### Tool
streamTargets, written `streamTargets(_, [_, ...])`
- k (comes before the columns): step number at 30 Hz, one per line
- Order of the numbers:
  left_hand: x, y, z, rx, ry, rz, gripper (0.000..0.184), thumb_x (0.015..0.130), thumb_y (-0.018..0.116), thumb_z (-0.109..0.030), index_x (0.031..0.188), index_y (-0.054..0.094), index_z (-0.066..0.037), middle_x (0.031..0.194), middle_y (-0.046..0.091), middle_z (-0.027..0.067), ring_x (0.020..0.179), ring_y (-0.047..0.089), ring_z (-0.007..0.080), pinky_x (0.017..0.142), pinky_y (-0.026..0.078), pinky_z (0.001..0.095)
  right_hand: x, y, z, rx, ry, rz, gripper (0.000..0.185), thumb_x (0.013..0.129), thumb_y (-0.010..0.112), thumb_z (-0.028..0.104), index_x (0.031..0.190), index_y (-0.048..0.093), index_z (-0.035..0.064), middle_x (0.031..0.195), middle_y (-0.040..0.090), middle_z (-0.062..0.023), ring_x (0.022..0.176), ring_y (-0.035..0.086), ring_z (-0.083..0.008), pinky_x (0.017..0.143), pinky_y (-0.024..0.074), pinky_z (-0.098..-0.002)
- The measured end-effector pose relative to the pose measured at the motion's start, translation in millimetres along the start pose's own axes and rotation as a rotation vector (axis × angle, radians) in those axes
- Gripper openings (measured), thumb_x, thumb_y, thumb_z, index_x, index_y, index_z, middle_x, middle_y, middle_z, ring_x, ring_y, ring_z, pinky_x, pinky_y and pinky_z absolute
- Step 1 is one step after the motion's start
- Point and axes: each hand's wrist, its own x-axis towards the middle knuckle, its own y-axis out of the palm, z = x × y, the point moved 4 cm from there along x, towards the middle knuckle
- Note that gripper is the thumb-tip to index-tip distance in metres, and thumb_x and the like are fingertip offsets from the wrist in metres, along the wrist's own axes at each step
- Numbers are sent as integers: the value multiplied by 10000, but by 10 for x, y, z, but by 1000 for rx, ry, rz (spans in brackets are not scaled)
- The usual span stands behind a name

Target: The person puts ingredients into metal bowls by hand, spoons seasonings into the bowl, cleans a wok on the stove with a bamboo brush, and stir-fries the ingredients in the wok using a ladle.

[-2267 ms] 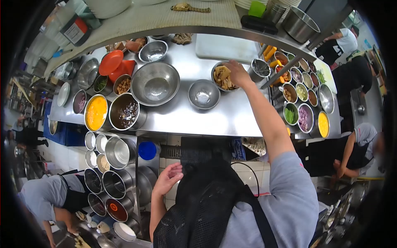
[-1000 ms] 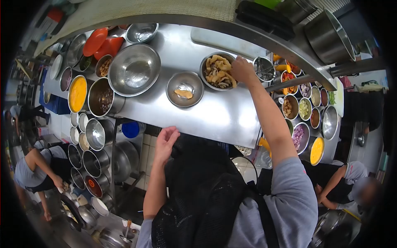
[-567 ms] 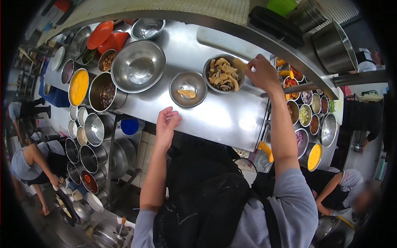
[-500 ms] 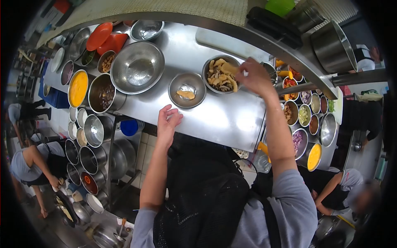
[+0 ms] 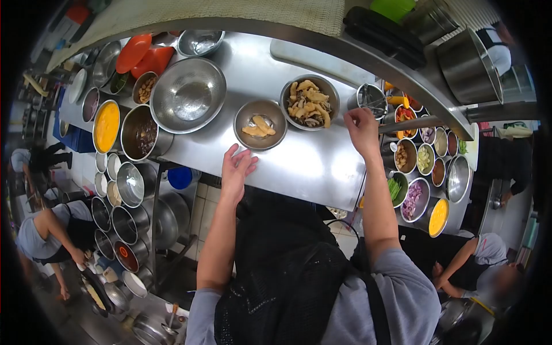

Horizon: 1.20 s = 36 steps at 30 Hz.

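Note:
My left hand [image 5: 237, 171] is open, fingers slightly bent, just below a small steel bowl [image 5: 240, 138], apart from or barely beside its rim. Two battered fried pieces [image 5: 260, 126] lie in that bowl. To its right stands a larger steel bowl [image 5: 286, 117], heaped with fried pieces [image 5: 310, 103], with thin darker bits beneath. Beyond that bowl's right side, my right hand [image 5: 363, 131] hovers with curled fingers, and I see nothing in it. Close above it is a steel container [image 5: 355, 102] with metal utensils inside.
Left are a wide steel basin [image 5: 215, 109], a pot of dark sauce [image 5: 139, 133] and yellow liquid [image 5: 107, 126]. Right stand several ingredient tubs, including chopped purple onion [image 5: 414, 198]. A shelf edge [image 5: 322, 35] crosses above the counter [image 5: 310, 167]. Co-workers [image 5: 52, 230] work at both sides.
My right hand has moved from the larger bowl's rim to the right and down. The small bowl now holds two fried pieces instead of one. My left hand has barely shifted.

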Motion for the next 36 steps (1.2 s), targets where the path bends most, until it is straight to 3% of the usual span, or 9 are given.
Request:
streamTargets(6, [-45,57,39,28,8,14,678,1012,689,-182,1555,301,-62,1373,539,172,1169,657,268,983,548,381,600,470,464,-220,-393,-27,340,907,601,51,1229,693,110,1129,660,-120,1084,651,-307,891,550,-434])
streamTargets(7, [-65,55,33,44,17,3,677,1009,693,-187,1552,309,-60,1371,543,173,1167,658,265,983,547,381,745,564,432,-217,-392,-27,340,907,601,51,1229,693,110,1129,660,-120,1084,651,-307,891,550,-434])
streamTargets(9, [-111,26,40,58,27,-16,675,1007,697,-191,1549,316,-58,1370,547,175,1165,658,263,984,546,381,918,803,467,-400,-688,62,313,895,593,33,1162,726,127,1107,672,-106,1100,648,-302,909,545,-434])
streamTargets(18, [-216,-196,158,43,77,-86,666,1012,693,-225,1546,335,-49,1380,559,163,1149,666,243,954,533,357,1240,789,281,-534,-598,262,238,869,634,56,1074,750,92,1071,672,-129,1088,656,-307,892,554,-444])
streamTargets(22, [-173,-99,116,30,95,-61,656,1020,680,-241,1545,336,-51,1382,559,156,1157,655,242,973,515,374,1092,680,300,-455,-659,252,171,864,642,61,1010,731,70,1071,655,-138,1047,659,-311,890,549,-444])
streamTargets(27, [-96,32,-8,47,106,-23,663,1016,690,-265,1544,342,-65,1368,558,136,1159,649,228,998,511,380,1217,779,67,-480,-763,286,229,855,652,59,1074,721,57,1071,651,-141,1001,657,-344,905,530,-438])
streamTargets(31, [-45,79,-66,41,137,-11,631,1022,679,-243,1528,351,-57,1319,565,120,1149,648,234,964,520,381,1221,351,167,-298,-451,294,225,899,668,121,1099,713,27,1044,680,-143,978,678,-296,892,538,-403])
streamTargets(33, [3,84,-78,47,145,-7,621,1022,678,-236,1523,355,-59,1302,566,115,1138,651,231,955,525,376,1237,173,90,57,-151,348,258,930,692,189,1106,693,-1,992,709,-135,923,688,-225,861,542,-347])
streamTargets(36, [88,83,-68,34,159,-30,624,1012,691,-232,1518,366,-65,1262,568,103,1111,670,227,951,538,374,1241,8,-1,115,-132,274,282,921,734,185,1114,673,-11,985,728,-92,900,676,-152,842,541,-293])
